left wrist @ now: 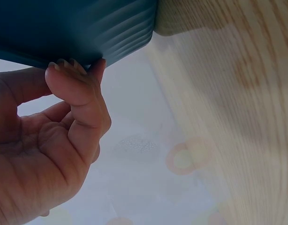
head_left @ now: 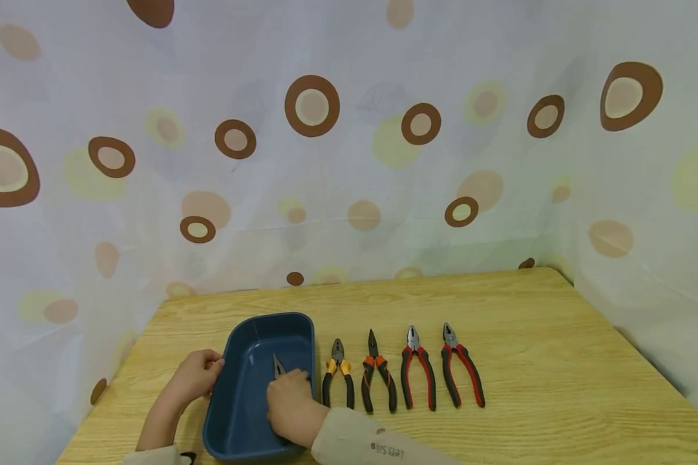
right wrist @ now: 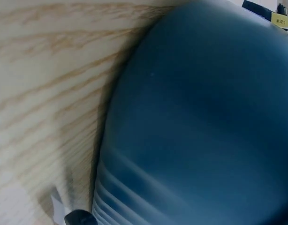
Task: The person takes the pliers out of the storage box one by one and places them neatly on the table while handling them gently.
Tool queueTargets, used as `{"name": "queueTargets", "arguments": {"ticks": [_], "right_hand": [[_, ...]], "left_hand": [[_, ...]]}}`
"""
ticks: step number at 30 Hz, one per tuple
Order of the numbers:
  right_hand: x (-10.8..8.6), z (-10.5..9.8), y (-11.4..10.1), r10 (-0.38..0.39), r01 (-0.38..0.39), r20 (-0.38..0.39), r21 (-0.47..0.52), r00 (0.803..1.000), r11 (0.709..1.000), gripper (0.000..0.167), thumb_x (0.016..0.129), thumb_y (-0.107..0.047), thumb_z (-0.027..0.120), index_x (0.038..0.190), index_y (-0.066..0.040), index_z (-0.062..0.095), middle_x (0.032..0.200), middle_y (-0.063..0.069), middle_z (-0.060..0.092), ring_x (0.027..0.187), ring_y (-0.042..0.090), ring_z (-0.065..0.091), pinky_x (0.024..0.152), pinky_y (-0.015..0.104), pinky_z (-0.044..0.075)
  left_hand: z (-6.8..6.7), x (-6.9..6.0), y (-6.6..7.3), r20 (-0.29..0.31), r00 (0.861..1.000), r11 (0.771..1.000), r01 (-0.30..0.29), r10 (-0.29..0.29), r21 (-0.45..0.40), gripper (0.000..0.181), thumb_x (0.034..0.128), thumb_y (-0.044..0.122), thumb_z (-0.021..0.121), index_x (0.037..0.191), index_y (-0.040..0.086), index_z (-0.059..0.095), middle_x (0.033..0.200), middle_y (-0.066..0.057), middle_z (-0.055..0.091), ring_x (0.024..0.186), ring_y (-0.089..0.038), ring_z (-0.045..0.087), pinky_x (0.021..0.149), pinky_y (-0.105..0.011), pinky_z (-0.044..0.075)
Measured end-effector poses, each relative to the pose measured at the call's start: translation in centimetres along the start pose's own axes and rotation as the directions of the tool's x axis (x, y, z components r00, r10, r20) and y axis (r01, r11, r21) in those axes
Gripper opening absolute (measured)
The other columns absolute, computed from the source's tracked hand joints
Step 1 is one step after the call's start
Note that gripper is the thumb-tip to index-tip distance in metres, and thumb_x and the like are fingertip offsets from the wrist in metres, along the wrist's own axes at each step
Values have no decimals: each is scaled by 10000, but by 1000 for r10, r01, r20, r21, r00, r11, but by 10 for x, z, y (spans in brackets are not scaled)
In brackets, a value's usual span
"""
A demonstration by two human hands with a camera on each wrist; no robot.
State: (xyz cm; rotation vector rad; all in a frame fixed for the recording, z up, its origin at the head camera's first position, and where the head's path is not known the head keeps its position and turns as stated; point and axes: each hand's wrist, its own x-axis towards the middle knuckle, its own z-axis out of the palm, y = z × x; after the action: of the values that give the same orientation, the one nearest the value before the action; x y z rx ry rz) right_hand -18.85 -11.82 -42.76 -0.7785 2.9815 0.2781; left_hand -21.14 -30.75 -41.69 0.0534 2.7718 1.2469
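A blue rectangular tray (head_left: 238, 394) stands on the left part of the table. My left hand (head_left: 196, 374) pinches its left rim; in the left wrist view the thumb and fingertips of the left hand (left wrist: 64, 126) meet at the edge of the tray (left wrist: 97, 28). My right hand (head_left: 293, 403) reaches down inside, against the right side, gripping a pair of long-nose pliers (head_left: 278, 366). Only their grey pointed jaws show; the hand hides the handles. The right wrist view is mostly filled by the tray's outer wall (right wrist: 181, 117), and the right hand is out of sight there.
Right of the tray lie yellow-and-black pliers (head_left: 330, 368), orange-and-black long-nose pliers (head_left: 368, 368) and two red-and-black pliers, one (head_left: 406, 368) left of the other (head_left: 470, 368), in a row, jaws pointing away. A wooden table (head_left: 558, 387) lies beneath, a spotted curtain (head_left: 349, 161) behind.
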Motion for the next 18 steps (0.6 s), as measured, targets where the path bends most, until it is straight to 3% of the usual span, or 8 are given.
{"name": "queueTargets", "arguments": {"ticks": [5, 11, 18], "right_hand": [[1, 1, -2, 23, -23, -7, -9, 1000, 1000, 418, 812, -533, 701, 1034, -182, 750, 1034, -6, 699, 954, 224, 649, 835, 330, 506], [4, 2, 0, 45, -45, -4, 60, 999, 997, 449, 767, -565, 731, 992, -178, 762, 1041, 9, 704, 976, 220, 657, 837, 326, 516], [5, 2, 2, 37, -38, 10, 135, 999, 990, 455, 742, -583, 743, 928, -169, 763, 1003, 15, 710, 933, 219, 662, 820, 331, 523]], "left_hand": [[0, -3, 4, -7, 1000, 1000, 31, -31, 6, 292, 980, 43, 468, 1141, -192, 531, 693, -88, 529, 522, -168, 503, 487, -310, 481], [2, -5, 9, -35, 998, 998, 45, -44, 45, 293, 988, 36, 462, 1154, -199, 519, 714, -96, 536, 538, -179, 513, 503, -328, 495], [2, -6, 11, -28, 998, 998, 56, -55, 22, 290, 987, 28, 456, 1153, -202, 513, 727, -100, 537, 548, -177, 514, 519, -335, 497]]}}
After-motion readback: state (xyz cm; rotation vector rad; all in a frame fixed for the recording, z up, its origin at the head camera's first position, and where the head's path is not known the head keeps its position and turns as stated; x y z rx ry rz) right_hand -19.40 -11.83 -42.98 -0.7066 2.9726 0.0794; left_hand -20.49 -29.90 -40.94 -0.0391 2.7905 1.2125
